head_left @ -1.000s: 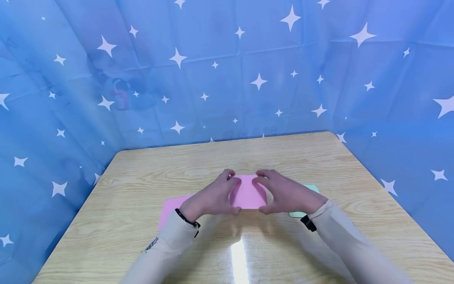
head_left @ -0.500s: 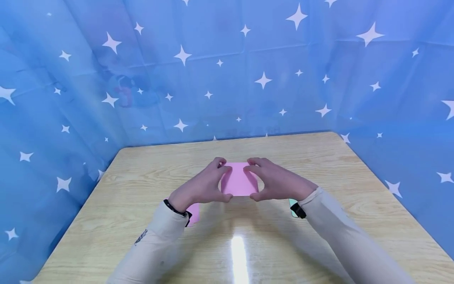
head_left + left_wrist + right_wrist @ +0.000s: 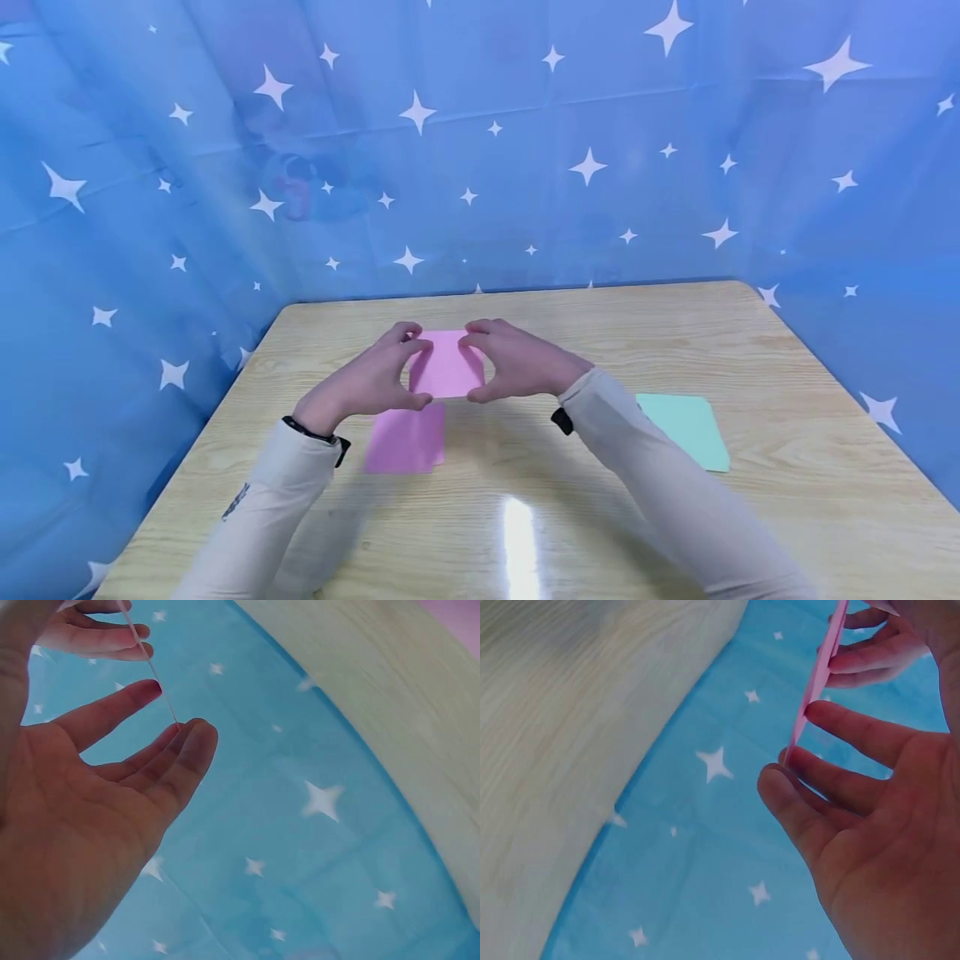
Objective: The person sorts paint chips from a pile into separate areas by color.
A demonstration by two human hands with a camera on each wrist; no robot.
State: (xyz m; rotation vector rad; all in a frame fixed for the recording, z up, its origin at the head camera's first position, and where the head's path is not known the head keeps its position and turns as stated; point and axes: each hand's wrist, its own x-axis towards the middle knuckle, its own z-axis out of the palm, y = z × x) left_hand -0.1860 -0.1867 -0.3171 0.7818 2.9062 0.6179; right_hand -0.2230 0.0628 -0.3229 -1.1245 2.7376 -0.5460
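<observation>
A thin pink card [image 3: 447, 363] is held up above the table between both hands, its broad face toward the head camera. My left hand [image 3: 367, 375] pinches its left edge with fingers and thumb; my right hand [image 3: 521, 360] pinches the right edge. Seen nearly edge-on, the card [image 3: 819, 686] bends slightly in the right wrist view, where the right hand [image 3: 885, 825] has thumb and fingertips at its near end. In the left wrist view, the left hand [image 3: 112, 787] has thumb and fingers meeting at the card's edge. Darker pink sheets [image 3: 401, 442] lie overlapped on the table, just nearer than the held card.
A mint-green card [image 3: 686, 429] with rounded corners lies on the wood-grain table [image 3: 600, 517] to the right, partly behind the right sleeve [image 3: 637, 458]. Behind the table hangs a blue curtain [image 3: 480, 150] with white stars. Light reflects off the tabletop near the front.
Both hands have moved left and away over the table with the pink card still between them. More of the green card and the pink sheets now shows. The head view has turned slightly left.
</observation>
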